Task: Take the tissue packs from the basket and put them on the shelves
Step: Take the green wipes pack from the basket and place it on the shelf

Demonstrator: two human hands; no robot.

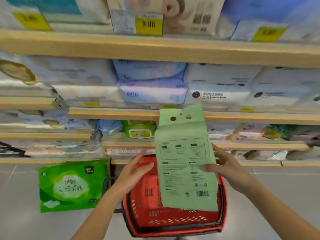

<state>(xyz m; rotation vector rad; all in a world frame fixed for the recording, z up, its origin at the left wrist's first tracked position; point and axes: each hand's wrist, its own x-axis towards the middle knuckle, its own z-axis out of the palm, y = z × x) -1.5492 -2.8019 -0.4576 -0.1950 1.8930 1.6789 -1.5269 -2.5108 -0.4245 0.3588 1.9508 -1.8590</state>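
Observation:
A tall pale-green tissue pack (185, 158) stands upright in the air above the red basket (173, 220), its printed back facing me. My right hand (225, 167) grips its right edge, thumb on the front. My left hand (136, 168) hovers just left of the pack with fingers spread, holding nothing. The basket sits on the grey floor below the shelves; a red pack with barcodes lies inside it, partly hidden by the green pack.
A bright green 12-pack of tissues (72, 186) stands on the floor left of the basket. Wooden shelves (155, 47) packed with white, blue and green tissue packs rise ahead, with yellow price tags (149, 25). Grey floor lies to the right.

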